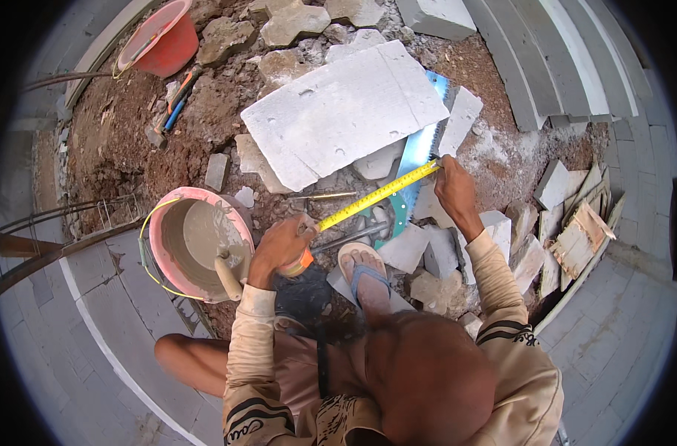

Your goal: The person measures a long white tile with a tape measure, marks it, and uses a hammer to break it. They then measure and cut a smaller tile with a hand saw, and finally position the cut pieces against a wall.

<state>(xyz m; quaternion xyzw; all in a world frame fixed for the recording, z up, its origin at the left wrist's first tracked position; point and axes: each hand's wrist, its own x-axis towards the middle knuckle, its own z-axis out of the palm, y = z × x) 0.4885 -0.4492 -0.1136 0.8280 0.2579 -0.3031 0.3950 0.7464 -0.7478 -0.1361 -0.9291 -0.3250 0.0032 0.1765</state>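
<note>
A yellow tape measure [379,195] is stretched between my hands, along the near side of a large white block [346,111]. My left hand [281,247] is closed around its case, which shows orange below the fingers. The tape's far end is pinched in my right hand [456,192], close to the block's right corner. Under that corner lies a handsaw [419,152] with a shiny bluish blade; its green handle is partly covered by the tape. A thin brass-coloured rod [324,195] and a dark metal bar [351,236] rest near the tape.
At left stands a pink bucket [154,236] of wet mortar with a wooden-handled tool [228,279] in it. A red bucket [167,44] and a hammer [158,132] are farther off. Broken blocks [440,253] surround my sandalled foot [368,279]. Grey steps [532,59] rise at far right.
</note>
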